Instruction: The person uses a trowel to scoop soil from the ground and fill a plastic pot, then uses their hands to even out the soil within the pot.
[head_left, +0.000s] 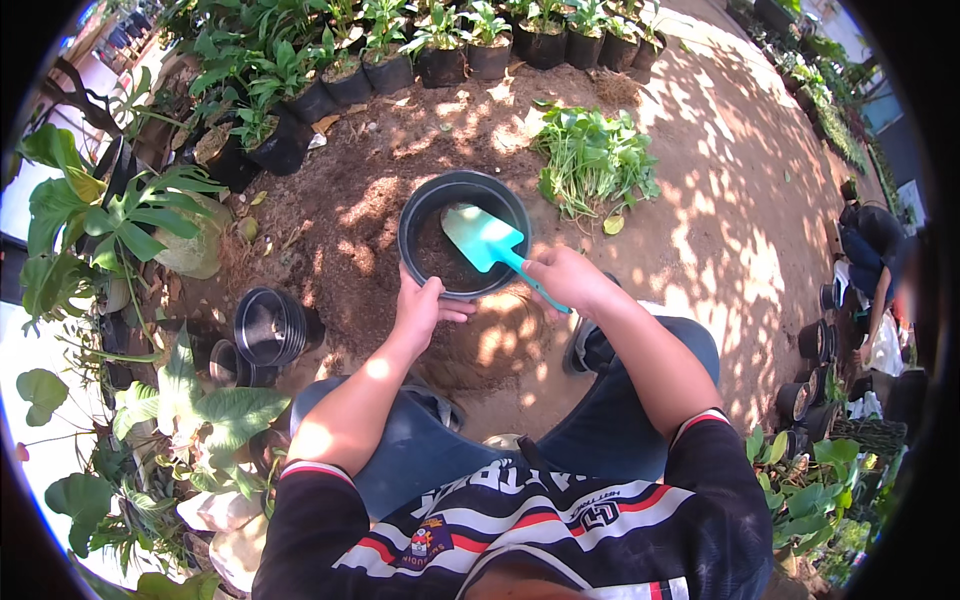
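My right hand (564, 281) is wrapped around the handle of a turquoise hand trowel (481, 234). The trowel's blade lies over the mouth of a round black plastic pot (407, 247), its tip near the dark soil (442, 259) inside. With my left hand (421, 306) I grip the pot's near-left rim and wall; some fingers stretch along its near side. Under and around the pot spreads a mound of loose brown soil (360, 255). A pile of uprooted leafy green seedlings (596, 161) with pale stems rests on the ground, right of the pot and beyond it.
Nested black pots (271, 326) stand at left. Potted plants in black grow bags (442, 67) line the far side. A large-leaved plant (120, 217) and a rounded stone (191, 240) are at left. Far right, a person (874, 255) bends near more black pots (814, 341).
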